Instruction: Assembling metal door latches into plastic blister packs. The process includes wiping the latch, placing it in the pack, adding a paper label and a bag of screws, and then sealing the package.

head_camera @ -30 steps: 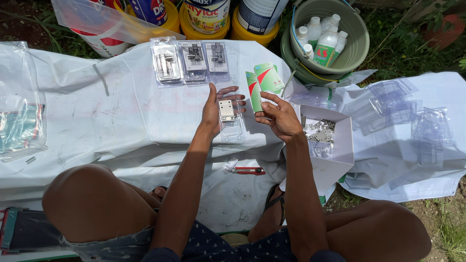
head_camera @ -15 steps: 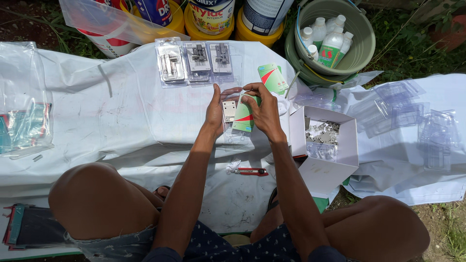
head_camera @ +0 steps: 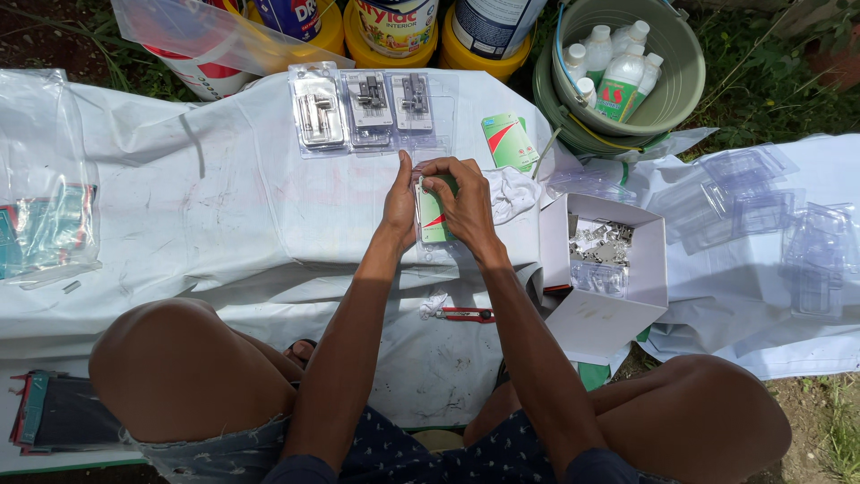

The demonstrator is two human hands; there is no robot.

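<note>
We see our own body from above: two bare arms without sleeves, watch or bracelets, ending in our left hand [head_camera: 399, 204] and right hand [head_camera: 464, 199], with no rings or gloves that we can make out. We wear a dark navy top [head_camera: 430, 455] dotted with small pale marks, and frayed light denim shorts [head_camera: 193, 457]. Our knees and thighs are bare.

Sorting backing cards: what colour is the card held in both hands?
Green with a red-and-white swoosh, seen in the head view: card.
</note>
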